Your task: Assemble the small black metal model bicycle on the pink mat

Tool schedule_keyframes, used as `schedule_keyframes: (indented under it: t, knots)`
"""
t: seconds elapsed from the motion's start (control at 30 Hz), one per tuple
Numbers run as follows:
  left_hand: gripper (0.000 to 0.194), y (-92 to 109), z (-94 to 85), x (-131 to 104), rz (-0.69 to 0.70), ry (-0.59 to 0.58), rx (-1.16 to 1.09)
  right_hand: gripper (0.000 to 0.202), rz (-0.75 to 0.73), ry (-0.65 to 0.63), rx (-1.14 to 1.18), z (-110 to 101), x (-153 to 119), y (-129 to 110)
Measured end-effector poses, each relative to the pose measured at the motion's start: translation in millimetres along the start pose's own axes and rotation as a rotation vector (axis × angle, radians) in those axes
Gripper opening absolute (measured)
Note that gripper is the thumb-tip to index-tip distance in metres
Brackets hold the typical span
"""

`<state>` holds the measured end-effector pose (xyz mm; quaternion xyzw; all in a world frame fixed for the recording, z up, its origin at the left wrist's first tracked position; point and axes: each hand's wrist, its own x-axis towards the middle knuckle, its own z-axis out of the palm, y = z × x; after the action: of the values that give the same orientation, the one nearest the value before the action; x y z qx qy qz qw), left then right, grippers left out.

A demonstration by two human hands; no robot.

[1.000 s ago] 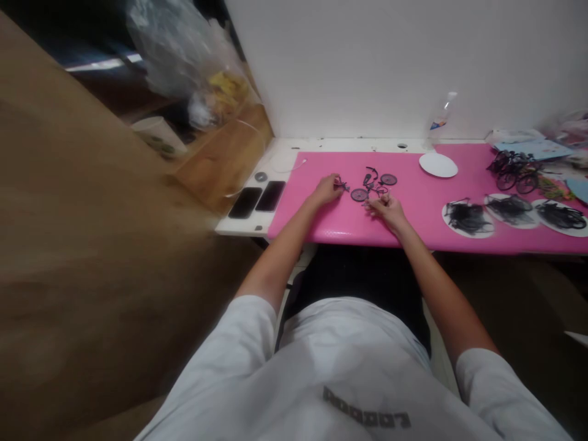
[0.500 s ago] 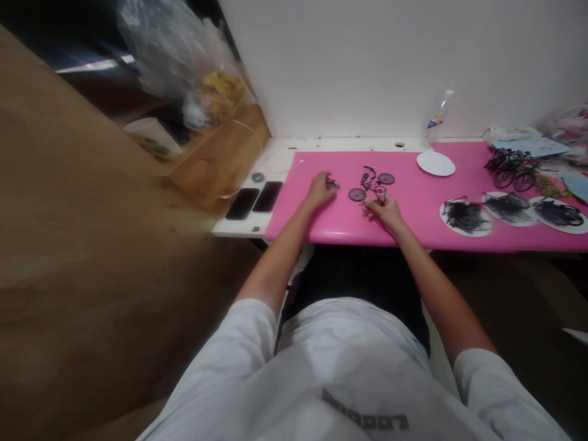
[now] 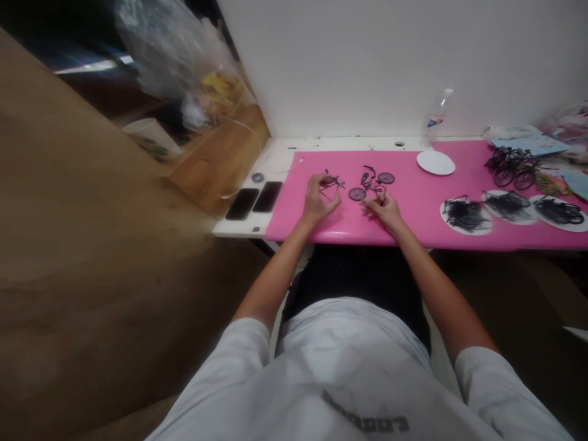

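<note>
My left hand (image 3: 316, 202) is over the pink mat with thumb and fingers apart. Beside its fingertips lies a thin black toy bicycle frame (image 3: 339, 183), partly covered by the fingers. My right hand (image 3: 386, 211) is closed in a pinch near the mat's front edge; whatever is between its fingertips is too small to make out. Just beyond it are loose black miniature bicycle parts: one spoked wheel (image 3: 357, 194), another wheel (image 3: 386, 177), and a curved piece (image 3: 367, 176) between them. The right fingers hide part of this group.
Paper plates with black parts (image 3: 466, 215) line the right side, near assembled toy bicycles (image 3: 509, 168). A bare white plate (image 3: 435, 163) and a plastic bottle (image 3: 438, 116) stand farther back. Two dark phones (image 3: 267, 196) lie at the left edge beside a wooden panel (image 3: 225, 159).
My left hand has spread its fingers, and more of the black frame shows beside them. My right hand has stayed nearly still.
</note>
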<state>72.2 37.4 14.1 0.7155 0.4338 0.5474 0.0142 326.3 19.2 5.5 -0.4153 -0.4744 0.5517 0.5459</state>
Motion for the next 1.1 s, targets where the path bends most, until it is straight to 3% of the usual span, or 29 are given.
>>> schedule_keyframes:
  t: [0.1,0.23,0.5,0.63,0.73,0.87,0.97,1.1]
  knots:
    - [0.046,9,-7.3,-12,0.097,0.106,0.042,0.090,-0.006,-0.016,-0.006,0,-1,-1]
    - [0.052,16,-14.1,-16,0.123,0.218,-0.002,0.089,-0.021,-0.025,-0.006,-1,-1,0]
    - [0.056,37,-32.7,-17,0.117,0.261,0.064,0.090,-0.021,-0.014,0.008,-3,3,5]
    - [0.047,63,-36.0,-15,0.154,0.342,-0.116,0.090,-0.022,-0.011,-0.010,-4,3,6]
    - [0.051,86,-36.6,-11,0.017,0.315,-0.388,0.091,-0.015,0.003,-0.013,-4,3,3]
    - [0.067,108,-45.2,-3,-0.374,0.278,-0.861,0.089,-0.051,0.023,-0.015,-3,1,-10]
    - [0.065,114,-55.3,2,-0.643,0.221,-1.088,0.085,-0.131,0.047,-0.044,-2,-1,-27]
    - [0.056,113,-60.1,8,-0.902,0.149,-1.218,0.086,-0.202,0.056,-0.036,3,-9,-54]
